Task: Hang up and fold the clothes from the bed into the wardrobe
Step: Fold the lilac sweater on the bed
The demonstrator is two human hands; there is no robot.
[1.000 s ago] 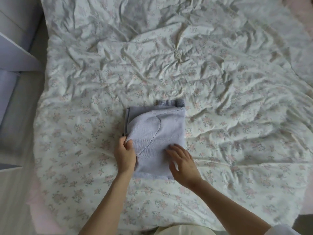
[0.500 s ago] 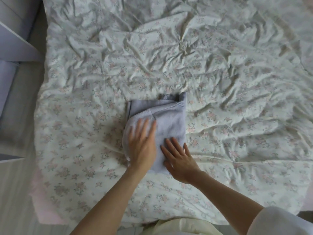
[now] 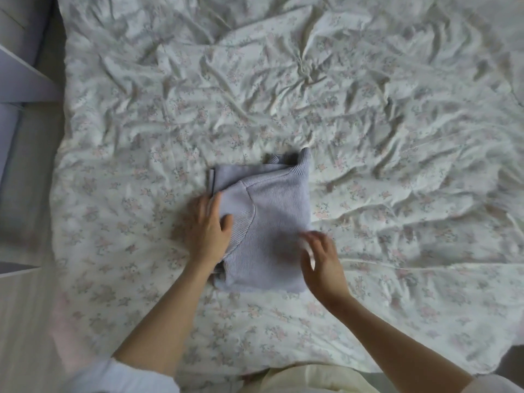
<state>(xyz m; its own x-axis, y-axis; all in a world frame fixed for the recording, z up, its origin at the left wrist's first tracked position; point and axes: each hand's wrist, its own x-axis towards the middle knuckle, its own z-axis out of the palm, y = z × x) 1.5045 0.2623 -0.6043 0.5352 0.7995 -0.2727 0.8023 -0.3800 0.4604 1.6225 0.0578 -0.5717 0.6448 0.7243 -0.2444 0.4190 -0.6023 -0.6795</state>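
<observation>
Neither hand had a real grip on anything. Her left hand (image 3: pixel 209 228) lay flat with fingers straight, resting on the left edge of the folded lavender ribbed-knit sweater (image 3: pixel 263 222), thumb spread onto the fabric. Her right hand (image 3: pixel 321 258) hovered at the sweater's near right corner, fingers loosely bent and blurred, so whether they touched the knit I could not tell; it held nothing that I could see.

That sweater sat as a compact rectangle on the rumpled white floral-print bedspread (image 3: pixel 368 123), near the edge of the bed closest to her, its long axis running away from her, the ribbed collar poking up at the far right corner. It lay directly between the two hands, left hand on it, right hand just beside it, so either could reach it; the left looked better placed to slide under.

Folding looked about finished to me; lifting the bundle without letting the layers slip seemed the likely next concern.

Pale lilac furniture panels (image 3: pixel 19 80) stood at the left, beside the bed; what they hold was out of sight
</observation>
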